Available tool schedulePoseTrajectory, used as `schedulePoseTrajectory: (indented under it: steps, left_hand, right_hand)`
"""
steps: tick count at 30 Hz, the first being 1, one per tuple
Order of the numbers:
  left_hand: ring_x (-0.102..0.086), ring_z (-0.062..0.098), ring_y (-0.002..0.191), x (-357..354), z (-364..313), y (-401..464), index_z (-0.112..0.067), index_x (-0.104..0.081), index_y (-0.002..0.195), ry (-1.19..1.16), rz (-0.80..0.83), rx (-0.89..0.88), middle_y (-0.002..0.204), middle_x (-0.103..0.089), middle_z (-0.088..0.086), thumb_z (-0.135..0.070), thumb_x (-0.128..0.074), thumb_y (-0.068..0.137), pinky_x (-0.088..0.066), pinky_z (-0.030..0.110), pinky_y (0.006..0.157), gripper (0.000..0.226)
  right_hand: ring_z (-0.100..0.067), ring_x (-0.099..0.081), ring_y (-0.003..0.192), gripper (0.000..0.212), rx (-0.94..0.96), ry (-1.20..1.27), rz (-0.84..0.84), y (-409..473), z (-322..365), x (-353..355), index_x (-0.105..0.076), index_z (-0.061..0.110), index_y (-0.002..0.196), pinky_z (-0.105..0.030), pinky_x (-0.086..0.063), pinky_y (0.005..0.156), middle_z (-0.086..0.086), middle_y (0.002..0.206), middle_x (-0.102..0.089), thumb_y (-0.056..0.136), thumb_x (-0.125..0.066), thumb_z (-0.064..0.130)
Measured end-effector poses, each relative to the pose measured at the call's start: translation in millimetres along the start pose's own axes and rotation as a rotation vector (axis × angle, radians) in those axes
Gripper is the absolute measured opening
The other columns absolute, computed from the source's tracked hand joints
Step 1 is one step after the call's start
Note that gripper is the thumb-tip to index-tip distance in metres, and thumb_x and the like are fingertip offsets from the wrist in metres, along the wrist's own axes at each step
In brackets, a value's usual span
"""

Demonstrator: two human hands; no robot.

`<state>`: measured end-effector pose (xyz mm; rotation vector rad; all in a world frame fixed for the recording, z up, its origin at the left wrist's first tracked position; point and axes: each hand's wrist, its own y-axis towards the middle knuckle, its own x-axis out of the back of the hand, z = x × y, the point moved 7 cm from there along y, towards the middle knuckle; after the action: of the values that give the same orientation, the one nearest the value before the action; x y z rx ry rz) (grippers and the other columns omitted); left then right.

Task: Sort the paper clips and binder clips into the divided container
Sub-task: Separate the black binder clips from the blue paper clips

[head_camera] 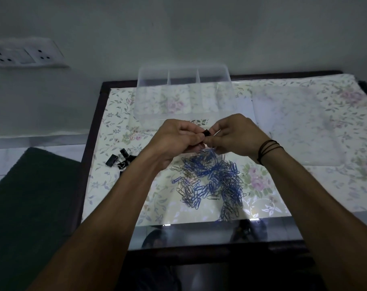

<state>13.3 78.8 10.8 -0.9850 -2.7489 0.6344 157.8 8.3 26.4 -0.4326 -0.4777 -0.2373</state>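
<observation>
A small black binder clip (207, 132) is pinched between my left hand (176, 139) and my right hand (235, 135), held above the table just in front of the clear divided container (184, 120). A silver paper clip dangles under my right fingers. Below my hands spreads a pile of blue and silver paper clips (212, 181). A few black binder clips (120, 159) lie in a group to the left of the pile. The container's compartments look bare.
The floral-covered, glass-topped table (304, 185) has a dark frame. A clear flat lid (293, 127) lies to the right of the container. A dark mat (31, 206) covers the floor at the left, and a wall socket plate (25, 54) sits at upper left.
</observation>
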Motion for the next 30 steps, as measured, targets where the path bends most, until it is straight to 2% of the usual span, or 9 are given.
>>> schedulePoseTrajectory:
  steps: [3,6,11,15,18,21,24,26,30]
  left_hand:
    - [-0.075,0.027,0.08,4.9,-0.7,-2.7,-0.001,-0.072,0.098,0.021,-0.035,-0.001,0.094,-0.076,0.021,0.001,-0.073,0.086,-0.063,0.027,0.07,0.012]
    - [-0.072,0.025,0.081,21.9,-4.5,-8.0,-0.001,-0.072,0.098,0.031,-0.11,-0.015,0.098,-0.075,0.021,0.001,-0.072,0.088,-0.063,0.028,0.072,0.011]
    - [-0.067,0.017,0.081,69.9,-11.7,-30.0,-0.003,-0.075,0.101,0.066,-0.187,-0.044,0.097,-0.075,0.013,-0.004,-0.072,0.089,-0.061,0.025,0.077,0.013]
    - [-0.066,0.016,0.079,122.1,-10.0,-51.5,-0.008,-0.076,0.096,0.063,-0.273,-0.041,0.092,-0.075,0.009,-0.006,-0.074,0.088,-0.06,0.022,0.073,0.009]
    - [-0.067,0.016,0.073,162.3,1.7,-60.2,-0.01,-0.077,0.088,0.121,-0.43,-0.01,0.089,-0.076,0.012,-0.008,-0.079,0.084,-0.061,0.026,0.072,0.005]
    - [-0.069,0.019,0.068,188.8,18.3,-63.6,-0.013,-0.078,0.079,0.234,-0.558,0.045,0.084,-0.077,0.014,-0.01,-0.083,0.079,-0.063,0.033,0.074,0.006]
    - [-0.072,0.018,0.068,194.6,32.1,-65.4,-0.011,-0.08,0.079,0.286,-0.552,0.112,0.081,-0.077,0.012,-0.009,-0.084,0.078,-0.064,0.033,0.072,0.005]
    - [-0.071,0.017,0.065,191.8,34.7,-65.9,-0.01,-0.081,0.08,0.353,-0.547,0.13,0.079,-0.077,0.012,-0.008,-0.083,0.078,-0.064,0.03,0.069,0.004]
    - [-0.076,0.022,0.075,187.4,36.3,-62.9,-0.01,-0.081,0.076,0.552,-0.522,0.175,0.074,-0.078,0.008,-0.011,-0.08,0.078,-0.064,0.037,0.077,0.003]
  right_hand:
    - [-0.028,-0.076,0.074,0.017,-0.018,0.079,-0.013,-0.1,4.0,-3.0,-0.076,0.008,0.084,-0.041,-0.063,0.076,-0.013,0.078,-0.077,0.073,-0.085,0.016]
    - [-0.021,-0.075,0.073,0.015,0.019,0.093,-0.041,0.7,15.0,-12.2,-0.075,0.015,0.082,-0.037,-0.062,0.078,-0.007,0.073,-0.076,0.072,-0.084,0.007]
    - [-0.015,-0.076,0.074,0.019,0.097,0.094,-0.067,1.6,49.9,-41.5,-0.077,0.016,0.091,-0.031,-0.063,0.075,-0.004,0.071,-0.077,0.073,-0.083,0.014]
    - [-0.015,-0.076,0.062,0.022,0.072,0.197,-0.081,1.4,73.9,-77.0,-0.076,0.011,0.083,-0.03,-0.064,0.069,-0.007,0.067,-0.076,0.067,-0.09,0.018]
    - [-0.016,-0.076,0.064,0.019,0.085,0.107,-0.079,6.2,85.8,-108.6,-0.077,0.013,0.081,-0.032,-0.063,0.072,-0.008,0.068,-0.076,0.068,-0.088,0.022]
    - [-0.018,-0.074,0.078,0.018,0.115,-0.125,-0.01,10.3,91.0,-134.6,-0.078,0.014,0.091,-0.031,-0.062,0.078,-0.008,0.088,-0.078,0.074,-0.083,0.021]
    - [-0.019,-0.072,0.087,0.025,0.104,-0.3,0.107,10.0,88.0,-154.2,-0.078,0.015,0.101,-0.027,-0.059,0.079,-0.007,0.099,-0.077,0.076,-0.08,0.019]
    - [-0.018,-0.071,0.089,0.022,0.101,-0.372,0.148,7.9,85.2,-159.5,-0.078,0.016,0.1,-0.022,-0.054,0.073,-0.005,0.098,-0.077,0.078,-0.078,0.019]
    - [-0.014,-0.067,0.084,0.016,0.117,-0.464,0.166,6.8,83.0,-157.8,-0.078,0.019,0.097,-0.015,-0.044,0.059,0.0,0.098,-0.076,0.082,-0.074,0.021]
